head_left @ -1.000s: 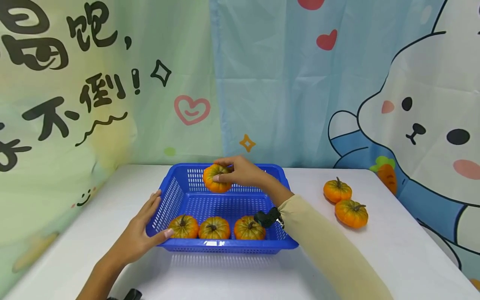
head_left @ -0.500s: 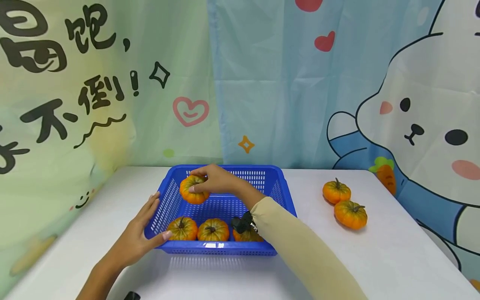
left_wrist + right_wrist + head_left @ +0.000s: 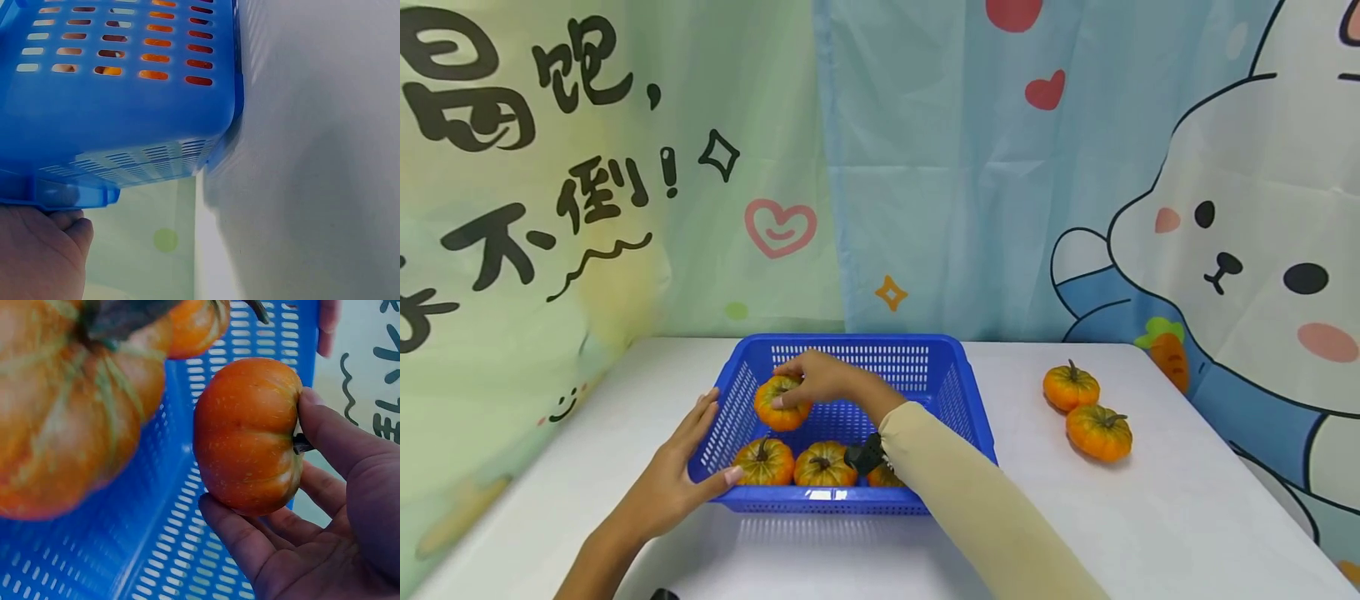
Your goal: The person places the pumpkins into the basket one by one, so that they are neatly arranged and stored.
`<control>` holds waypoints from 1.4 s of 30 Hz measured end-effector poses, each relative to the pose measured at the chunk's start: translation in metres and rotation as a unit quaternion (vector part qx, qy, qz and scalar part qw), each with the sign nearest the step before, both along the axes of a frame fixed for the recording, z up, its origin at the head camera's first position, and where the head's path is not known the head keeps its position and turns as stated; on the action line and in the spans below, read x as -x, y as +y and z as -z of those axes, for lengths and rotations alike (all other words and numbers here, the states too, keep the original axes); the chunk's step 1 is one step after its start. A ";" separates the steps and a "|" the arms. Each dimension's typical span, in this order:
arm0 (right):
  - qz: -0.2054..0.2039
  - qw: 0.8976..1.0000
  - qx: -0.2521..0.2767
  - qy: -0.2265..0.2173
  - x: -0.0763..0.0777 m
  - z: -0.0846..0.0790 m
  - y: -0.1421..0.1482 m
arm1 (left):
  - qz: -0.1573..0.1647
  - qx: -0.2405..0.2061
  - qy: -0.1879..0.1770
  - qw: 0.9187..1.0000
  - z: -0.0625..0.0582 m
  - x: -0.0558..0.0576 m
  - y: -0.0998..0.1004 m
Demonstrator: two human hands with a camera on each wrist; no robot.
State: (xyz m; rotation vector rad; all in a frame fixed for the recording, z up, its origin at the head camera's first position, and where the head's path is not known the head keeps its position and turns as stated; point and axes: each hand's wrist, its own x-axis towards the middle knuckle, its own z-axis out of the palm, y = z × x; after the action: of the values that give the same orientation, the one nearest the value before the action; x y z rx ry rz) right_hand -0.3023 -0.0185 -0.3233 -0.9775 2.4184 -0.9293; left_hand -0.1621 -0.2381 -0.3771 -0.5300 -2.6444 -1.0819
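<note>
Head view has my right grip (image 3: pixel 827 377) reaching inside the blue basket (image 3: pixel 760 497), thumb and fingers closed round a pumpkin (image 3: pixel 769 408). Over the last second I have brought it leftward, then lower, so it now sits just beyond the left one of the three pumpkins (image 3: pixel 824 465) nearer me. I judge the carrying nearly over, with letting go not yet done; whether its underside touches the basket's floor I cannot tell. Right wrist view puts my thumb beside its stem (image 3: pixel 303 444).

My left grip (image 3: pixel 677 475) pinches nothing: its straight fingers rest along the basket's left wall, thumb at the front rim. Well to the right of my right grip, two more pumpkins (image 3: pixel 1099 433) lie on the tabletop (image 3: pixel 1075 525).

Beyond my grips hangs a backdrop (image 3: pixel 910 125). Of its writing (image 3: pixel 598 196) I read "饱," and "不倒!"; the rest I cannot make out surely. I see no brand or label on basket or pumpkins.
</note>
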 end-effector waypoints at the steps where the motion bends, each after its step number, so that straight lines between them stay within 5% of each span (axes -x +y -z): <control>1: -0.002 1.000 -0.007 0.001 -0.001 0.001 -0.001 | 0.000 0.000 0.000 1.000 0.000 0.000 0.000; 22: -0.022 0.995 -0.092 0.019 -0.004 0.009 -0.006 | 0.000 0.001 0.006 1.000 0.003 0.002 -0.002; 29: -0.031 0.996 -0.081 -0.026 -0.002 0.014 0.001 | -0.002 0.001 0.013 1.000 0.005 0.003 -0.002; 42: 0.089 0.992 -0.082 -0.023 -0.009 0.010 -0.007 | -0.001 -0.004 0.013 1.000 0.003 0.001 -0.002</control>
State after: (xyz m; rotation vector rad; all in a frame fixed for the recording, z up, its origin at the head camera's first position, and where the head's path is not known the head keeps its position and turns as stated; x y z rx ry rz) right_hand -0.2938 -0.0254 -0.3335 -0.6848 2.5269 -0.7840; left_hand -0.1629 -0.2399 -0.3799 -0.5369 -2.6168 -1.0766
